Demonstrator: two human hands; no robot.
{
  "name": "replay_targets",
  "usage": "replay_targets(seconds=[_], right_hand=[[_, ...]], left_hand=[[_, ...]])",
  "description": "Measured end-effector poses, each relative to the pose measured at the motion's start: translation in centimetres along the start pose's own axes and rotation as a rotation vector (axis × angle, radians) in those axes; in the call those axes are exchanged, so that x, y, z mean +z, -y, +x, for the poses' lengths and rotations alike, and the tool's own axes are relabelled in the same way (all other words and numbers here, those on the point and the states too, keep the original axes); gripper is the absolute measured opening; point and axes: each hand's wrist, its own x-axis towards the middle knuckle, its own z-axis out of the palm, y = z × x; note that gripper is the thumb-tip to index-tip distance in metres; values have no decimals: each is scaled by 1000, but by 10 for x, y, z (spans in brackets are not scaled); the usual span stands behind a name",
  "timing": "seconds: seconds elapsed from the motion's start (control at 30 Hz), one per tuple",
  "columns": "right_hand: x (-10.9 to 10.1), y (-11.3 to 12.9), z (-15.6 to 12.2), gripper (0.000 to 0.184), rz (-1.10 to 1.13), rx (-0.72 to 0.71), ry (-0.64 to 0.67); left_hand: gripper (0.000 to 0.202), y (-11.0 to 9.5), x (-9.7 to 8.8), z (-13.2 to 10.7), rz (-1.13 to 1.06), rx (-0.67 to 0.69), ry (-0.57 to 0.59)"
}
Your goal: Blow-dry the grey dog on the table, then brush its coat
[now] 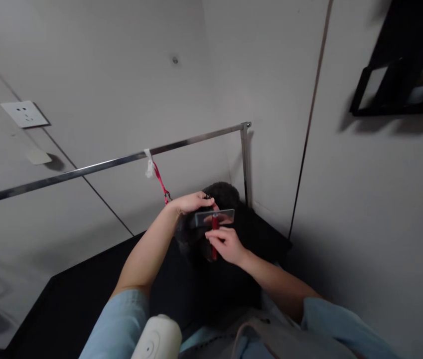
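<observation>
A small animal with dark, curly fur [221,192], seemingly a dog, is on a black-topped table [121,274]. My right hand [228,244] is closed round the red handle of a slicker brush [214,218], whose flat rectangular head faces away from me, close to the fur. Just beyond the brush, my left hand [194,202] is bent over the animal with its fingers closed on dark fur. Which part of the body it grips I cannot make out. A red leash [160,178] runs down from a metal bar to the animal, beside my left wrist.
The metal bar [112,163] crosses above the table and meets an upright post [245,164] by the corner. White walls stand close behind and at right. A socket [25,113] and a black shelf [398,89] are on them. Below me is a white rounded device [159,339].
</observation>
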Motion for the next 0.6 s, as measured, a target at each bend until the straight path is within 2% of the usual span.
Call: replay_targets(seconds=[0.07, 0.13, 0.3, 0.43, 0.5, 0.6], right_hand=[[1, -1, -3, 19, -32, 18, -25], [2, -1, -4, 21, -12, 62, 17], [10, 0, 3, 19, 1, -21, -50], [18, 1, 4, 19, 87, 119, 65], [16, 6, 5, 19, 59, 73, 49], [6, 17, 10, 19, -47, -46, -52]], left_hand=[[30, 5, 0, 3, -67, -18, 6], [33, 8, -2, 4, -111, -27, 67], [36, 3, -5, 4, -77, -62, 74], [35, -11, -4, 0, -50, -15, 103], [35, -17, -3, -2, -38, -26, 117], [36, -24, -2, -6, -10, -66, 121]])
